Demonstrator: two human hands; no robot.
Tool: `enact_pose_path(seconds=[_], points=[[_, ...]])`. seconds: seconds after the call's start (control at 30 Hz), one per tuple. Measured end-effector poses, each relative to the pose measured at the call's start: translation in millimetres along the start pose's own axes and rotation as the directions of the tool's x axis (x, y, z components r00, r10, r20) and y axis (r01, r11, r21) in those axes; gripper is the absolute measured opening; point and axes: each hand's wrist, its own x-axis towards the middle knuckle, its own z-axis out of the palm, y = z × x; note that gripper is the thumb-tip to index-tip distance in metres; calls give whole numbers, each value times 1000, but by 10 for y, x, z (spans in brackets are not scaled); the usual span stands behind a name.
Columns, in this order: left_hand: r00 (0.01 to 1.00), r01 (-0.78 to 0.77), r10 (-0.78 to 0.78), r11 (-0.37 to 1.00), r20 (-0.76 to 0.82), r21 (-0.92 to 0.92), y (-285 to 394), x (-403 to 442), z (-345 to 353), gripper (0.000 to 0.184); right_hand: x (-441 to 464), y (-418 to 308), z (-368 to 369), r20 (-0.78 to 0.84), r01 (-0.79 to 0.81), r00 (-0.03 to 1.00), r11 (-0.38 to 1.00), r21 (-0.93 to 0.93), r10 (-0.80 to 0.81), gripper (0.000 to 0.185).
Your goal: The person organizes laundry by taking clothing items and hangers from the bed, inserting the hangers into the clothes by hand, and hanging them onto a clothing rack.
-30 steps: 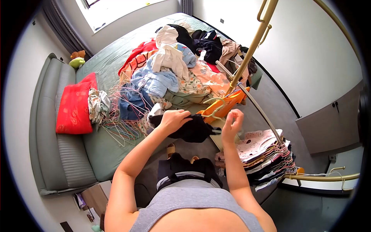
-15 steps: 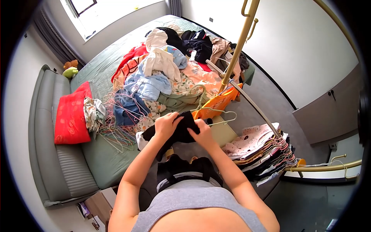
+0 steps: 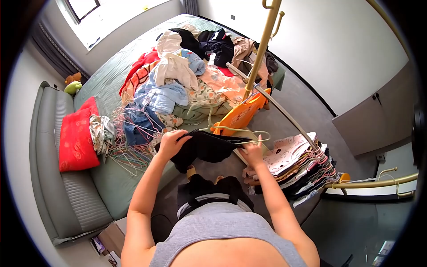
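A black garment is stretched sideways in front of my body; its exact kind does not show. My left hand is closed on its upper left edge. Closed at the garment's right end, my right hand sits beside the end of a pale green hanger. The hanger's left part lies behind or inside the black cloth, and I cannot tell which. Just behind it an orange garment hangs from the rack's metal rail.
A heap of mixed clothes covers much of the bed. Tangled hangers lie beside a red cushion. Several garments on hangers crowd the rack's near end. A gold post rises ahead.
My hands have moved apart, the left one leftward and the right one rightward. The black garment went from bunched to spread wide, its right end now at the hanger.
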Motion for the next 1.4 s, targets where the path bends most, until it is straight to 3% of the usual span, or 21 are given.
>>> enact_pose_path(seconds=[0.07, 0.27, 0.37, 0.43, 0.5, 0.57, 0.63, 0.7, 0.77, 0.8, 0.83, 0.9, 1.0, 1.03, 1.1, 1.13, 1.17, 1.23, 1.27, 1.33, 1.4], points=[[999, -21, 21, 1000, 47, -5, -75, -24, -47, 18, -39, 173, -156, -74, 22, 997, 999, -42, -25, 22], [939, -281, 200, 915, 281, 288, -127, 18, -155, 17, -225, 526, -665, 99, -53, 993, 996, -70, 60, 15], [916, -345, 232, 872, 329, 347, -112, 44, 82, 17, -65, 196, -709, 163, 139, 974, 981, 133, -160, 14], [937, -294, 208, 902, 280, 315, -156, 97, 217, 16, 134, -247, -971, 52, 197, 974, 938, 284, -220, 24], [942, -295, 233, 919, 243, 261, -91, 178, 325, 16, 228, -431, -1032, 38, 109, 991, 947, 303, -127, 41], [939, -299, 253, 934, 233, 193, -16, 211, 444, 15, 247, -480, -913, 44, -103, 995, 858, 503, 93, 57], [928, -315, 281, 942, 244, 115, 51, 274, 555, 15, 207, -361, -871, 143, -170, 983, 843, 511, 111, 43], [929, -328, 304, 940, 212, 91, 36, 331, 608, 12, 97, -192, -788, -55, -141, 980, 856, 497, 192, 14], [933, -356, 350, 933, 85, 61, -126, 430, 673, 11, -93, -38, -888, -134, -181, 949, 840, 511, 286, 16], [980, -182, 178, 982, 89, 50, -183, 486, 603, 11, -231, 71, -946, -139, -235, 923, 812, 534, 358, 17], [956, -200, 180, 978, 231, 63, -252, 566, 569, 11, -337, 132, -1008, -144, -284, 893, 781, 557, 427, 18], [935, -2, 69, 982, 347, -190, -232, 638, 757, 12, -507, 156, -1035, -123, -333, 856, 717, 613, 503, 18], [935, 93, 31, 940, 353, -327, -169, 697, 1029, 33, -701, 196, -1017, -122, -391, 785, 639, 662, 607, 15], [929, 96, 40, 934, 367, -344, -228, 718, 1131, 35, -748, 155, -1065, -45, -455, 719, 519, 724, 693, 15], [868, 346, -179, 887, 464, -306, -754, 677, 1482, 32, -842, 85, -1168, 132, -538, 570, 247, 806, 811, 16], [882, 334, -193, 899, 430, -283, -910, 650, 1642, 33, -918, 104, -1119, 157, -572, 557, 240, 785, 815, 18], [894, 303, -265, 952, 360, -52, -839, 654, 1739, 34, -970, 95, -1073, 246, -668, 515, 205, 715, 821, 21], [994, 14, -25, 995, 111, 99, -821, 561, 2007, 35, -1173, 195, -767, 344, -840, 517, 389, 378, 784, 24], [959, 96, -88, 995, 270, -16, -385, 676, 1855, 25, -1156, 113, -703, 334, -831, 540, 425, 359, 773, 25], [930, -17, 92, 978, 356, -209, -403, 686, 2138, 24, -963, -103, -440, 309, -817, 548, 419, 396, 777, 25], [887, 128, 56, 924, 458, -361, -250, 715, 2230, 22, -611, -242, -363, 235, -847, 502, 417, 330, 833, 20]])
